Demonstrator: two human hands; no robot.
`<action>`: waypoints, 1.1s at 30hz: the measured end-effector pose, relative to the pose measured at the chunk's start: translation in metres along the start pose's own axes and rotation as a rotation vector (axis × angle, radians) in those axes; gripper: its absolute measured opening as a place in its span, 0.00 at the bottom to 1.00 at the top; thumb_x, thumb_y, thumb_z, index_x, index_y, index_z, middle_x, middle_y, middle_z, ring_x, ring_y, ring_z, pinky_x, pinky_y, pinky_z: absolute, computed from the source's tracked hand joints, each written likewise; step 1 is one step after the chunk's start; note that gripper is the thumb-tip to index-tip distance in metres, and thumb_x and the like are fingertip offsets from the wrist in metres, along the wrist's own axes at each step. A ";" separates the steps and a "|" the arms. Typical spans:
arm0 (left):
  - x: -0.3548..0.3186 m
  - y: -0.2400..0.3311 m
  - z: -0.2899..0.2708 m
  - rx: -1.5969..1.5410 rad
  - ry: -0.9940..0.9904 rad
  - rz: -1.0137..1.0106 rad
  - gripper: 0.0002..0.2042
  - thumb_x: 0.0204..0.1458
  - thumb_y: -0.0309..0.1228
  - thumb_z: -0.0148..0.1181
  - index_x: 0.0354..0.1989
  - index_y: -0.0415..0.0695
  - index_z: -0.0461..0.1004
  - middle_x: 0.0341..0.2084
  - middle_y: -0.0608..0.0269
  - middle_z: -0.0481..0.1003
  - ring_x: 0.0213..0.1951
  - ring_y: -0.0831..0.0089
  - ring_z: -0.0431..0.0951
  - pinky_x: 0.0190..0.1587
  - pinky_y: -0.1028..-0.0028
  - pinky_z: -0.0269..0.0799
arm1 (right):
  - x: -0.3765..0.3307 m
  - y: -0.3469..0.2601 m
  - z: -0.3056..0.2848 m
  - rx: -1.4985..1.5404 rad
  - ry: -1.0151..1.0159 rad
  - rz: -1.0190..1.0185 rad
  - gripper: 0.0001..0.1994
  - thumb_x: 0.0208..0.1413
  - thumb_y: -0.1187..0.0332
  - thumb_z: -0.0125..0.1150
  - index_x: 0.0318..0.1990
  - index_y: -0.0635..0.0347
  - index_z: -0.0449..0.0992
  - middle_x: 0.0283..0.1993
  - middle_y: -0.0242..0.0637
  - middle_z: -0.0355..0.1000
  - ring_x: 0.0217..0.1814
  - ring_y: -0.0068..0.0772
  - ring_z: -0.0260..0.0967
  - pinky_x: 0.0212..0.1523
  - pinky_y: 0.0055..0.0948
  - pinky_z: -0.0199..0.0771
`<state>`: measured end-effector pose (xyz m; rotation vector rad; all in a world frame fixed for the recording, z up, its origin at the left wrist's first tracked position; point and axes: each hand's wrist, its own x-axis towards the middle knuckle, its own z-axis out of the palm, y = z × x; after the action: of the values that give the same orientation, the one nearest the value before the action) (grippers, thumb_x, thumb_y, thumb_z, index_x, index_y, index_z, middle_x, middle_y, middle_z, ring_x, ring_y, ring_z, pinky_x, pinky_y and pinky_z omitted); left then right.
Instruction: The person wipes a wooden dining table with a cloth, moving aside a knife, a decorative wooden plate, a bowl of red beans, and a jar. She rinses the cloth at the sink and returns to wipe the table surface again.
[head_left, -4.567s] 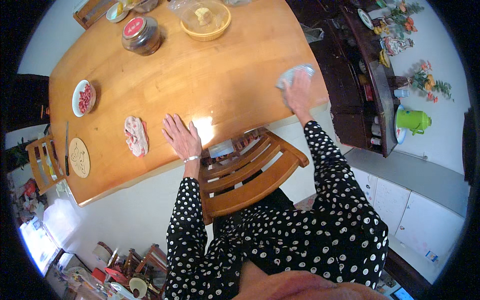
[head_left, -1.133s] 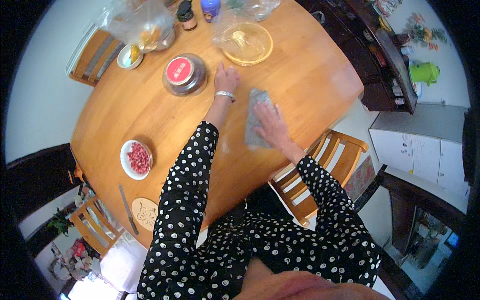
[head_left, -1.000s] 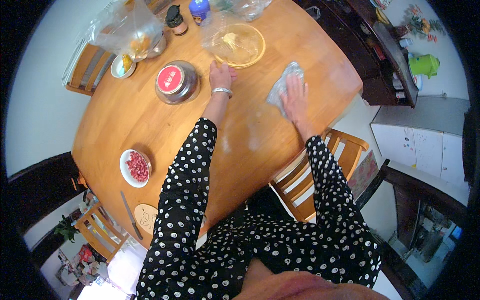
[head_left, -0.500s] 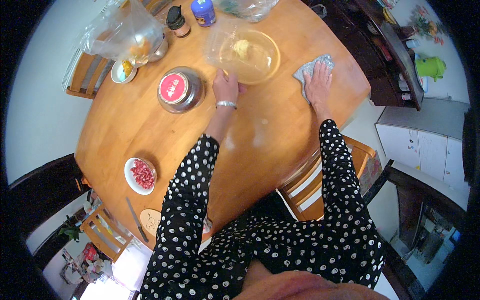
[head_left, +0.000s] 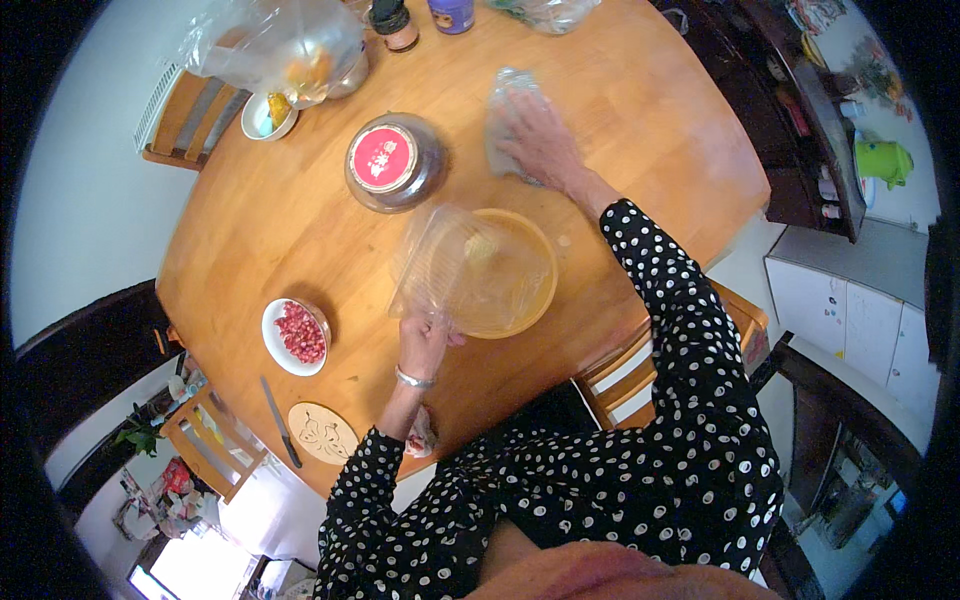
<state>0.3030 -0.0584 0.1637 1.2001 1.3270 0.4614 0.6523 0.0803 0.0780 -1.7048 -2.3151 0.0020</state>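
Note:
My left hand [head_left: 427, 340] is closed on the near left edge of a translucent yellowish bowl [head_left: 545, 290]. A sheet of clear plastic [head_left: 425, 262] lies across the bowl's left side, reaching down to my fingers. Inside the bowl sits a pale yellow lump [head_left: 480, 243] that looks like dough. Beyond the bowl, my right hand [head_left: 540, 140] lies flat with fingers stretched out over a grey cloth [head_left: 497, 152], pressing it to the wooden table [head_left: 640, 150]. To the left of my right hand stands a glass jar-like vessel [head_left: 428, 165] with a red round top.
A white bowl of chopped red meat [head_left: 300, 333], a knife [head_left: 280, 420] and a round board [head_left: 322, 432] are at the near left. Plastic bags [head_left: 285, 55], a small bowl [head_left: 282, 122], a dark-lidded jar [head_left: 394, 25] and a purple jar [head_left: 452, 14] line the far side.
My left hand has drawn the bowl and plastic toward me. My right hand has slid the cloth left, from the table's right side to the area where the bowl stood.

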 end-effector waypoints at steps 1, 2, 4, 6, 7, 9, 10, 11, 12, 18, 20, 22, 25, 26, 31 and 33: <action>-0.006 -0.003 -0.003 -0.003 0.027 -0.012 0.12 0.61 0.28 0.50 0.37 0.27 0.74 0.15 0.57 0.76 0.18 0.71 0.79 0.21 0.75 0.75 | 0.007 -0.002 0.008 -0.150 0.036 -0.014 0.28 0.60 0.53 0.51 0.64 0.56 0.63 0.71 0.45 0.53 0.73 0.48 0.48 0.70 0.50 0.47; -0.011 -0.008 -0.006 -0.006 0.055 -0.024 0.12 0.61 0.27 0.50 0.40 0.27 0.74 0.15 0.57 0.76 0.18 0.71 0.79 0.21 0.75 0.75 | 0.015 -0.006 0.018 -0.275 0.010 -0.072 0.28 0.60 0.53 0.51 0.64 0.56 0.63 0.71 0.44 0.53 0.73 0.48 0.48 0.70 0.50 0.47; -0.020 -0.021 -0.010 -0.076 0.098 -0.033 0.13 0.61 0.27 0.51 0.45 0.28 0.74 0.18 0.57 0.77 0.20 0.71 0.80 0.22 0.75 0.75 | 0.035 -0.007 0.034 -0.348 0.044 -0.020 0.27 0.60 0.53 0.51 0.64 0.54 0.63 0.71 0.42 0.54 0.73 0.48 0.48 0.69 0.51 0.48; -0.028 -0.038 -0.016 -0.122 0.120 -0.052 0.15 0.59 0.26 0.53 0.51 0.29 0.72 0.21 0.57 0.78 0.24 0.71 0.81 0.25 0.75 0.76 | 0.059 -0.001 0.045 -0.287 0.231 0.231 0.27 0.60 0.53 0.51 0.64 0.53 0.63 0.71 0.40 0.55 0.73 0.48 0.48 0.69 0.50 0.48; -0.031 -0.046 -0.018 -0.148 0.114 -0.014 0.17 0.59 0.26 0.54 0.54 0.30 0.70 0.23 0.57 0.79 0.26 0.71 0.81 0.27 0.74 0.76 | 0.071 0.000 0.049 -0.155 0.170 0.120 0.27 0.60 0.53 0.51 0.64 0.53 0.63 0.71 0.40 0.55 0.73 0.47 0.48 0.70 0.50 0.48; -0.033 -0.058 -0.023 -0.096 0.165 0.047 0.19 0.57 0.26 0.56 0.56 0.31 0.68 0.30 0.57 0.79 0.34 0.69 0.81 0.35 0.72 0.76 | 0.092 0.000 0.055 0.027 0.150 -0.119 0.27 0.60 0.53 0.50 0.64 0.53 0.63 0.70 0.40 0.55 0.73 0.46 0.49 0.70 0.50 0.47; -0.035 -0.062 -0.025 -0.010 0.150 0.043 0.20 0.56 0.26 0.57 0.56 0.31 0.68 0.34 0.56 0.79 0.37 0.69 0.80 0.38 0.71 0.76 | 0.100 0.000 0.056 -0.098 0.082 -0.012 0.27 0.60 0.53 0.50 0.64 0.53 0.63 0.70 0.40 0.55 0.73 0.46 0.49 0.70 0.50 0.47; -0.036 -0.064 -0.026 -0.027 0.141 -0.017 0.21 0.55 0.26 0.58 0.57 0.31 0.68 0.38 0.55 0.79 0.41 0.68 0.80 0.42 0.70 0.75 | 0.104 -0.004 0.057 -0.209 -0.021 0.012 0.26 0.60 0.53 0.50 0.64 0.53 0.63 0.70 0.40 0.56 0.73 0.45 0.49 0.70 0.50 0.47; -0.039 -0.063 -0.027 0.021 0.083 -0.139 0.20 0.55 0.26 0.59 0.56 0.32 0.69 0.41 0.54 0.78 0.43 0.68 0.79 0.45 0.69 0.74 | 0.107 -0.008 0.057 -0.300 -0.043 0.016 0.26 0.61 0.53 0.49 0.64 0.53 0.63 0.70 0.39 0.56 0.73 0.45 0.49 0.70 0.50 0.47; -0.045 -0.051 -0.021 -0.106 0.260 0.087 0.09 0.54 0.26 0.59 0.39 0.33 0.77 0.35 0.55 0.79 0.39 0.70 0.78 0.42 0.70 0.74 | 0.105 -0.022 0.062 -0.122 0.031 0.119 0.26 0.61 0.55 0.49 0.65 0.52 0.63 0.69 0.40 0.58 0.73 0.42 0.50 0.71 0.47 0.47; -0.047 -0.054 -0.021 -0.033 0.230 0.052 0.08 0.55 0.27 0.58 0.37 0.33 0.75 0.30 0.59 0.79 0.36 0.72 0.79 0.38 0.71 0.74 | 0.108 -0.017 0.063 -0.205 0.039 -0.018 0.26 0.62 0.55 0.48 0.65 0.53 0.63 0.69 0.41 0.58 0.73 0.43 0.50 0.71 0.47 0.47; -0.051 -0.059 -0.024 0.156 0.258 0.115 0.08 0.56 0.27 0.57 0.37 0.32 0.73 0.26 0.61 0.78 0.32 0.74 0.79 0.34 0.72 0.74 | 0.110 -0.011 0.064 -0.013 0.168 0.053 0.26 0.63 0.54 0.47 0.65 0.55 0.62 0.69 0.42 0.58 0.73 0.43 0.50 0.71 0.47 0.47; -0.059 -0.063 -0.028 -0.220 0.275 0.027 0.07 0.57 0.26 0.56 0.35 0.32 0.72 0.22 0.62 0.77 0.27 0.74 0.78 0.30 0.72 0.75 | 0.100 -0.013 0.062 -0.037 0.259 0.278 0.27 0.65 0.52 0.43 0.67 0.56 0.60 0.70 0.44 0.57 0.73 0.45 0.49 0.71 0.48 0.45; -0.059 -0.064 -0.030 -0.284 0.281 0.035 0.07 0.57 0.25 0.55 0.33 0.32 0.72 0.21 0.61 0.77 0.25 0.73 0.78 0.28 0.72 0.75 | 0.092 -0.017 0.063 -0.156 0.126 0.292 0.27 0.65 0.53 0.43 0.67 0.56 0.58 0.71 0.44 0.55 0.74 0.45 0.48 0.71 0.48 0.43; -0.068 -0.049 -0.048 -0.163 0.292 0.161 0.06 0.58 0.23 0.52 0.30 0.33 0.71 0.18 0.59 0.75 0.20 0.72 0.78 0.22 0.72 0.75 | 0.034 -0.049 0.068 -0.009 -0.095 0.180 0.28 0.66 0.56 0.40 0.71 0.54 0.52 0.74 0.43 0.47 0.77 0.45 0.39 0.74 0.45 0.36; -0.076 -0.045 -0.067 -0.174 0.311 0.212 0.07 0.58 0.23 0.51 0.30 0.33 0.71 0.18 0.58 0.76 0.20 0.71 0.78 0.22 0.73 0.75 | 0.016 -0.059 0.073 -0.010 -0.078 0.180 0.29 0.62 0.59 0.47 0.69 0.59 0.54 0.73 0.46 0.50 0.76 0.46 0.43 0.73 0.47 0.39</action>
<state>0.2067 -0.1127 0.1749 1.1600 1.3922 0.9276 0.5770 0.0881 0.0204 -1.9453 -2.2093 0.0930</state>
